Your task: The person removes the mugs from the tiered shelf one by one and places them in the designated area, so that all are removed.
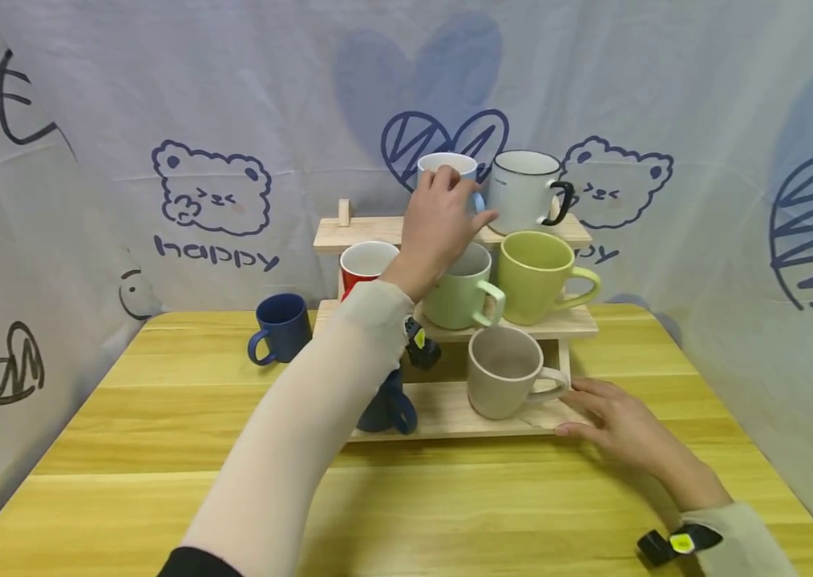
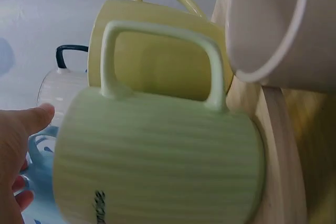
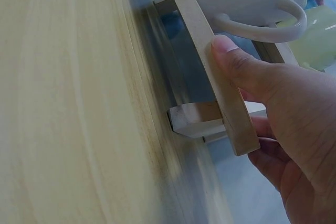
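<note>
In the head view my left hand (image 1: 442, 216) reaches up to a light blue mug (image 2: 44, 192) on the top shelf. Its fingertips are at the mug's rim, while the thumb stands spread out past the handle, apart from the mug. My right hand (image 1: 616, 421) grips the right end of the bottom shelf of a wooden tiered rack (image 3: 210, 72), thumb on the near edge and fingers behind. A beige mug (image 1: 503, 377) sits close by on that shelf. Beside the light blue mug stands a white mug (image 1: 522, 192) with a black rim and handle.
A red mug (image 1: 366, 260), pale green mug (image 1: 457, 292) and yellow-green mug (image 1: 536, 280) line the middle shelf. My left forearm partly covers a dark blue mug (image 1: 385, 409) on the bottom shelf. Another dark blue mug (image 1: 287, 324) stands on the wooden table (image 1: 147, 449), left of the rack.
</note>
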A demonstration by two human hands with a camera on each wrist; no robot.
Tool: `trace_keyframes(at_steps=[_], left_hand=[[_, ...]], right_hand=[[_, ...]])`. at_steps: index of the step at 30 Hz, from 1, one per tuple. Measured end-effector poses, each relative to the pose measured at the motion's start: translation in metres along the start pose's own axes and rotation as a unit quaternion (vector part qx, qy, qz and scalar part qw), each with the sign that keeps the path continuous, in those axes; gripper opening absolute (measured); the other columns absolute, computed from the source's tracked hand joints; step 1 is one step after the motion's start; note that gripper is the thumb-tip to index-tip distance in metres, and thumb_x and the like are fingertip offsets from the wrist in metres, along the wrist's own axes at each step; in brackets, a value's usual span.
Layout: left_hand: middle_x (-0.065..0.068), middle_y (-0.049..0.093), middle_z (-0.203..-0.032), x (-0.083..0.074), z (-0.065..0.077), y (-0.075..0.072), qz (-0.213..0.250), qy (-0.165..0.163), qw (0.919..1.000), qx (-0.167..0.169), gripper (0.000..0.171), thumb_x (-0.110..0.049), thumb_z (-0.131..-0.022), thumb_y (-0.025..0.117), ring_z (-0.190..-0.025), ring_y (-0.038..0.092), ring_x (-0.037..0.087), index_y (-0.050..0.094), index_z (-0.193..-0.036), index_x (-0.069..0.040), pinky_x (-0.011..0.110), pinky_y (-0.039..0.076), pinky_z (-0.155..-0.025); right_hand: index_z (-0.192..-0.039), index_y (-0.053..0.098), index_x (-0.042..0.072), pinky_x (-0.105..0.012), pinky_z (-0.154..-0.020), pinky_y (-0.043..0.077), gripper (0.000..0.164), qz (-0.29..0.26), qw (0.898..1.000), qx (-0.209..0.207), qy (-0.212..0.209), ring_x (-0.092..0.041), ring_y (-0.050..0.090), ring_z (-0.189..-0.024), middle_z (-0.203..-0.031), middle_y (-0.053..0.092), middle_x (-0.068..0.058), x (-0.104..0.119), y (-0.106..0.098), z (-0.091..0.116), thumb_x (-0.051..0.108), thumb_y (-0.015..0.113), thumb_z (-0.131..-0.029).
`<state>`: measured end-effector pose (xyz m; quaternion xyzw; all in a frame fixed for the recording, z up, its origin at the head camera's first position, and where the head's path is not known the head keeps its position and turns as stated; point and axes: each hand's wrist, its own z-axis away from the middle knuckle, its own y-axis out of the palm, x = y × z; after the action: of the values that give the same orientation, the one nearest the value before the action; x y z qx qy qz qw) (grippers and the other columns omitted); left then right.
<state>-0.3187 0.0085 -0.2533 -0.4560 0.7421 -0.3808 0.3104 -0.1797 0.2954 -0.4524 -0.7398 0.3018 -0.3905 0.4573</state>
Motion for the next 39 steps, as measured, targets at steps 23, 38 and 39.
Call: trace_keyframes(at_steps=[23,38,39], left_hand=[[0.002,0.064,-0.11,0.034,0.023,-0.011,0.12,-0.066,0.9906,-0.002,0.054,-0.035,-0.09,0.072,-0.099,0.057,0.02,0.054,-0.136,-0.015,0.034,0.049,-0.08],[0.008,0.069,-0.112,0.055,0.027,-0.02,0.157,-0.11,0.9803,0.046,0.049,-0.027,-0.096,0.065,-0.097,0.064,0.024,0.051,-0.14,-0.011,0.037,0.051,-0.086],[0.009,0.069,-0.112,0.057,0.027,-0.02,0.169,-0.117,0.9776,0.048,0.048,-0.026,-0.096,0.064,-0.097,0.064,0.023,0.051,-0.14,-0.011,0.036,0.051,-0.086]], right_hand=[[-0.119,0.069,0.005,-0.061,-0.096,0.043,0.053,0.001,1.0,-0.001,-0.005,-0.046,0.052,-0.118,-0.13,0.057,-0.025,-0.002,0.001,-0.001,0.042,0.077,-0.082],[-0.117,0.07,0.005,-0.061,-0.094,0.044,0.051,0.004,1.0,-0.008,-0.012,-0.046,0.053,-0.117,-0.129,0.058,-0.025,-0.004,0.004,-0.001,0.04,0.078,-0.081],[-0.117,0.07,0.005,-0.061,-0.094,0.044,0.051,0.004,1.0,-0.009,-0.014,-0.046,0.053,-0.116,-0.129,0.058,-0.025,-0.004,0.003,-0.001,0.04,0.078,-0.081]])
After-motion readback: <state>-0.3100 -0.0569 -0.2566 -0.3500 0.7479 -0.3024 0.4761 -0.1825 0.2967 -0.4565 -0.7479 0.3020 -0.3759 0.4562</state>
